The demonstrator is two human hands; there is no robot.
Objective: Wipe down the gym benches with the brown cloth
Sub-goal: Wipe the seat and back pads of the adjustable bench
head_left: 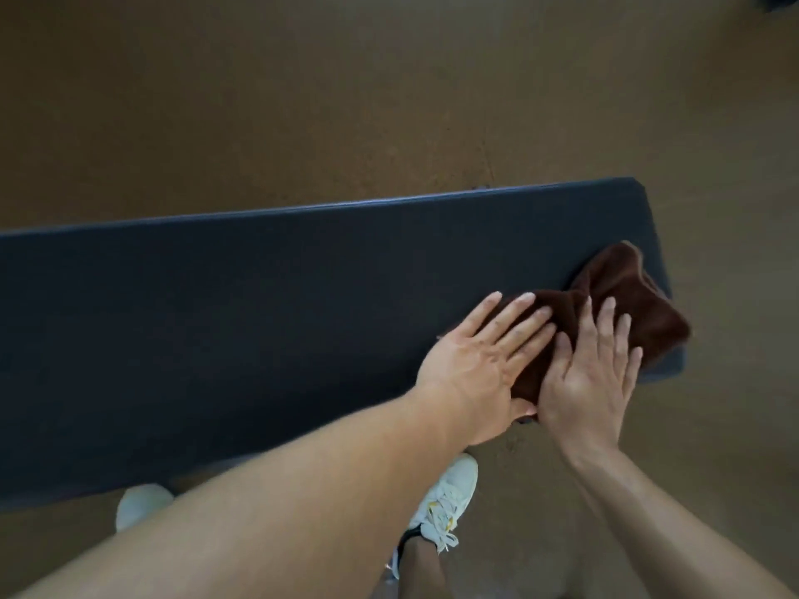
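A long dark padded gym bench (259,330) runs across the view from the left edge to its right end. A rumpled brown cloth (622,296) lies on the bench's right end, one corner hanging over the front edge. My left hand (480,365) lies flat on the cloth's left part with fingers spread. My right hand (592,373) presses flat on the cloth's middle, fingers apart and pointing away from me. Both palms rest on top of the cloth; neither hand is closed around it.
Brown floor (346,101) lies beyond the bench and to its right. My feet in white sneakers (445,503) stand on the floor right by the bench's front edge. A dark object (782,0) shows at the top right corner.
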